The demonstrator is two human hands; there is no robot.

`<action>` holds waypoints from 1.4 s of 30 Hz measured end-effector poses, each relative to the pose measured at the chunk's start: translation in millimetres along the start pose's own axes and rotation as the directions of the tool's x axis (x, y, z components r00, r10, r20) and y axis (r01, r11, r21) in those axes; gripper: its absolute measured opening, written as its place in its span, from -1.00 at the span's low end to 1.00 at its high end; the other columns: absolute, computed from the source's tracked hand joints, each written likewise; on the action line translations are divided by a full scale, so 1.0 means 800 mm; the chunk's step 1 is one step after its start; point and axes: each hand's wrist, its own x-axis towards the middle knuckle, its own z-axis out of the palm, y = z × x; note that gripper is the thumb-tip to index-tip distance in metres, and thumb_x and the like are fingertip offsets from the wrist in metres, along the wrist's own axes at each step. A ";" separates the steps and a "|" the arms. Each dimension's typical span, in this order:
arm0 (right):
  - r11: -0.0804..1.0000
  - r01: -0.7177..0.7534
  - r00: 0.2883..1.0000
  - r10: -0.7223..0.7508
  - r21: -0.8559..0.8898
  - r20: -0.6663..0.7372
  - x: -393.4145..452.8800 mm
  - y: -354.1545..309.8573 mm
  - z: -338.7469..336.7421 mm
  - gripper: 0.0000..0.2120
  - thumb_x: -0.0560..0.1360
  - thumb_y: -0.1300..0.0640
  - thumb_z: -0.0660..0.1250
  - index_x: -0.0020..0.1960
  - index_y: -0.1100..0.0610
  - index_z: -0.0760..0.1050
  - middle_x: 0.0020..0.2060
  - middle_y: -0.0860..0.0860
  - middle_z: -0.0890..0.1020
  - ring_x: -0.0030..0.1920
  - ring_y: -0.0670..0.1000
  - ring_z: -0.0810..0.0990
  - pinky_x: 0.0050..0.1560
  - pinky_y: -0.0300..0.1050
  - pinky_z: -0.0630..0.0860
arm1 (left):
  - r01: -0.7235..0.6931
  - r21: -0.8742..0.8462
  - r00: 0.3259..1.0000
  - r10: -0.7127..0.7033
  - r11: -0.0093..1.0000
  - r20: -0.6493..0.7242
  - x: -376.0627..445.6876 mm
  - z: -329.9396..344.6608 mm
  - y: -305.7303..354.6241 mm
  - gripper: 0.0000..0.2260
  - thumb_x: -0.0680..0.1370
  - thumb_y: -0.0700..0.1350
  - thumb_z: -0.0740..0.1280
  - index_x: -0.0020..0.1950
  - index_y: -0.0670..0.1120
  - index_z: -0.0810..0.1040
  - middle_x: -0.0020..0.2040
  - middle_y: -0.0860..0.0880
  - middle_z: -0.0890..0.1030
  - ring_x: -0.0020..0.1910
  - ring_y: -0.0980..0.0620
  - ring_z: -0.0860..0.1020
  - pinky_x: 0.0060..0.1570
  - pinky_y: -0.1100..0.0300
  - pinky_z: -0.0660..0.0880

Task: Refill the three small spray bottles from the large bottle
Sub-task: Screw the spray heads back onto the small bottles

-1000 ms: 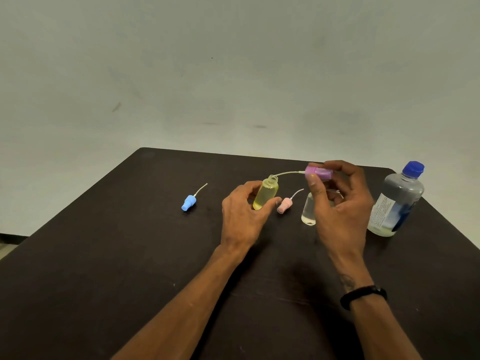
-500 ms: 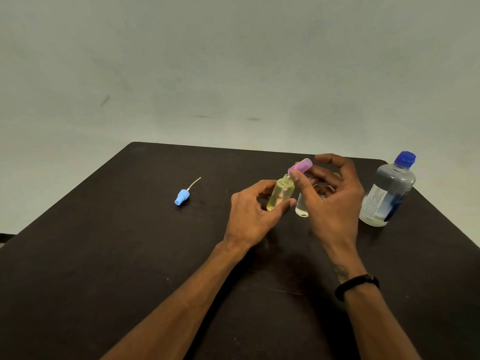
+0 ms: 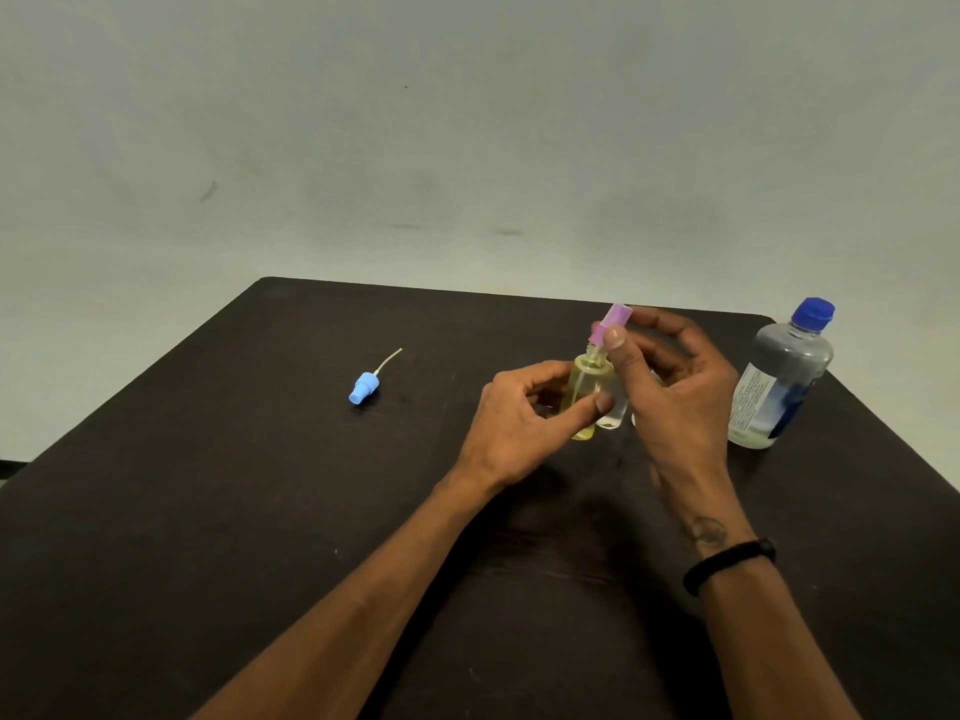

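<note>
My left hand (image 3: 524, 418) grips a small yellow spray bottle (image 3: 589, 387) standing on the dark table (image 3: 208, 511). My right hand (image 3: 670, 392) pinches a purple spray head (image 3: 612, 320) just above the bottle's neck, its tube down inside the bottle. A small clear bottle (image 3: 612, 415) stands right behind, partly hidden by my fingers. A blue spray head (image 3: 364, 387) with its white tube lies on the table to the left. The large bottle (image 3: 779, 376) with a blue cap stands at the right, holding clear liquid.
The table's far edge runs just behind the bottles and its right corner is close to the large bottle. A pale floor lies beyond. A black band sits on my right wrist (image 3: 730, 561).
My right hand has swung the purple spray head from lying sideways to upright over the yellow bottle, and the tube has gone into the neck. The pink spray head is now hidden.
</note>
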 end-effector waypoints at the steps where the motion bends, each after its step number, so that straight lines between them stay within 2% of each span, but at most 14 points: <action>1: 1.000 -0.005 1.000 0.005 0.015 0.011 0.001 0.001 -0.001 -0.71 0.55 0.15 0.56 0.25 0.13 0.64 0.02 0.01 0.80 0.08 0.01 0.79 0.11 0.05 0.72 | 0.004 -0.014 1.000 -0.004 1.000 0.015 0.000 0.000 0.000 -0.68 0.55 0.05 0.53 0.25 -0.04 0.70 0.05 0.04 0.76 0.06 0.05 0.73 0.14 -0.09 0.67; 6: 0.996 -0.048 0.996 0.043 0.073 0.072 0.002 0.004 -0.003 -0.75 0.55 0.18 0.54 0.22 0.09 0.66 0.06 0.09 0.79 0.11 0.10 0.78 0.16 0.16 0.70 | 0.013 -0.070 0.998 -0.008 0.997 0.066 0.001 -0.003 0.004 -0.77 0.61 -0.01 0.47 0.21 -0.08 0.71 0.03 -0.02 0.76 0.05 -0.03 0.73 0.17 -0.19 0.63; 13: 0.994 -0.069 0.995 0.062 0.088 0.081 0.003 0.006 -0.004 -0.73 0.50 0.17 0.58 0.18 0.10 0.70 0.03 0.06 0.80 0.09 0.08 0.79 0.09 -0.04 0.72 | 0.030 -0.120 0.996 -0.020 0.992 0.088 0.001 -0.005 0.006 -0.77 0.62 -0.05 0.47 0.24 -0.11 0.70 0.06 -0.06 0.75 0.08 -0.08 0.72 0.19 -0.24 0.62; 17: 0.991 -0.079 0.995 0.072 0.108 0.067 0.002 0.006 -0.003 -0.69 0.46 0.10 0.60 0.18 0.11 0.70 0.03 0.08 0.79 0.08 0.11 0.78 0.04 -0.04 0.71 | 0.048 -0.154 0.993 -0.032 0.987 0.109 0.000 -0.005 0.008 -0.76 0.62 -0.06 0.47 0.25 -0.12 0.69 0.08 -0.08 0.75 0.10 -0.12 0.72 0.21 -0.23 0.61; 20: 0.975 -0.136 0.990 0.128 0.174 0.058 0.001 0.001 -0.002 -0.60 0.48 -0.06 0.52 0.21 0.15 0.69 0.05 0.12 0.79 0.05 0.15 0.76 0.11 0.24 0.70 | 0.077 -0.217 0.989 -0.047 0.973 0.142 0.000 -0.004 0.011 -0.75 0.63 -0.10 0.45 0.27 -0.16 0.67 0.11 -0.16 0.74 0.14 -0.21 0.70 0.23 -0.22 0.61; 22: 0.960 -0.183 0.981 0.165 0.209 0.102 0.003 0.000 -0.003 -0.58 0.56 -0.10 0.43 0.23 0.19 0.68 0.13 0.17 0.77 0.08 0.22 0.70 0.26 0.47 0.55 | 0.122 -0.272 0.980 -0.073 0.955 0.186 0.000 -0.005 0.015 -0.75 0.64 -0.14 0.42 0.30 -0.18 0.65 0.14 -0.16 0.73 0.17 -0.19 0.69 0.23 -0.12 0.64; 23: 0.951 -0.212 0.974 0.187 0.226 0.127 0.004 -0.001 -0.004 -0.60 0.60 -0.09 0.38 0.24 0.20 0.67 0.16 0.17 0.76 0.09 0.22 0.69 0.30 0.48 0.52 | 0.153 -0.298 0.972 -0.090 0.942 0.215 0.000 -0.007 0.016 -0.74 0.65 -0.15 0.41 0.32 -0.18 0.64 0.16 -0.15 0.73 0.19 -0.16 0.69 0.22 -0.06 0.64; 25: 0.934 -0.265 0.958 0.225 0.240 0.179 0.006 -0.004 -0.008 -0.65 0.67 0.01 0.30 0.29 0.22 0.64 0.20 0.18 0.75 0.09 0.14 0.70 0.26 0.34 0.57 | 0.211 -0.350 0.954 -0.115 0.913 0.277 0.000 -0.010 0.017 -0.70 0.65 -0.13 0.39 0.35 -0.21 0.61 0.19 -0.18 0.72 0.23 -0.16 0.68 0.25 -0.04 0.62; 28: 0.921 -0.303 0.929 0.228 0.246 0.290 0.008 -0.006 -0.017 -0.68 0.71 0.14 0.25 0.39 0.25 0.58 0.24 0.17 0.73 0.06 0.04 0.71 0.00 -0.04 0.56 | 0.286 -0.442 0.930 -0.134 0.850 0.343 0.002 -0.017 0.018 -0.66 0.65 -0.14 0.37 0.39 -0.25 0.57 0.21 -0.24 0.70 0.25 -0.17 0.67 0.30 -0.08 0.60; 30: 0.913 -0.318 0.913 0.223 0.255 0.341 0.008 -0.005 -0.022 -0.66 0.67 0.17 0.30 0.41 0.23 0.58 0.26 0.16 0.72 0.10 0.06 0.69 -0.01 -0.04 0.50 | 0.319 -0.486 0.920 -0.144 0.813 0.364 0.002 -0.021 0.020 -0.66 0.64 -0.15 0.36 0.38 -0.26 0.58 0.19 -0.22 0.71 0.21 -0.13 0.68 0.27 -0.02 0.62; 33: 0.908 -0.324 0.906 0.217 0.266 0.363 0.008 -0.002 -0.024 -0.61 0.55 0.15 0.41 0.37 0.18 0.61 0.25 0.15 0.73 0.18 0.20 0.60 0.12 0.11 0.46 | 0.354 -0.511 0.907 -0.153 0.783 0.393 0.001 -0.025 0.024 -0.66 0.59 -0.12 0.39 0.33 -0.22 0.61 0.17 -0.19 0.72 0.20 -0.11 0.70 0.23 0.02 0.64; 36: 0.891 -0.356 0.905 0.253 0.283 0.341 0.005 0.000 -0.021 -0.53 0.42 0.08 0.52 0.31 0.16 0.65 0.19 0.16 0.75 0.15 0.18 0.66 0.23 0.23 0.44 | 0.372 -0.511 0.898 -0.161 0.775 0.410 0.001 -0.025 0.024 -0.65 0.58 -0.12 0.40 0.33 -0.23 0.61 0.18 -0.19 0.72 0.21 -0.10 0.69 0.23 0.03 0.63; 39: 0.877 -0.369 0.910 0.272 0.308 0.314 0.004 -0.001 -0.018 -0.50 0.32 0.06 0.59 0.24 0.15 0.69 0.11 0.18 0.77 -0.02 0.10 0.63 0.03 0.03 0.51 | 0.387 -0.508 0.891 -0.169 0.769 0.422 0.000 -0.025 0.023 -0.63 0.57 -0.13 0.40 0.34 -0.26 0.60 0.19 -0.20 0.71 0.21 -0.10 0.68 0.21 0.04 0.64; 42: 0.874 -0.362 0.918 0.273 0.324 0.288 0.003 -0.001 -0.015 -0.53 0.32 0.13 0.59 0.22 0.18 0.69 -0.08 0.08 0.77 -0.24 -0.05 0.60 -0.23 -0.18 0.53 | 0.404 -0.511 0.880 -0.169 0.759 0.445 0.000 -0.025 0.021 -0.62 0.58 -0.14 0.40 0.36 -0.26 0.59 0.21 -0.20 0.70 0.23 -0.10 0.68 0.20 0.07 0.63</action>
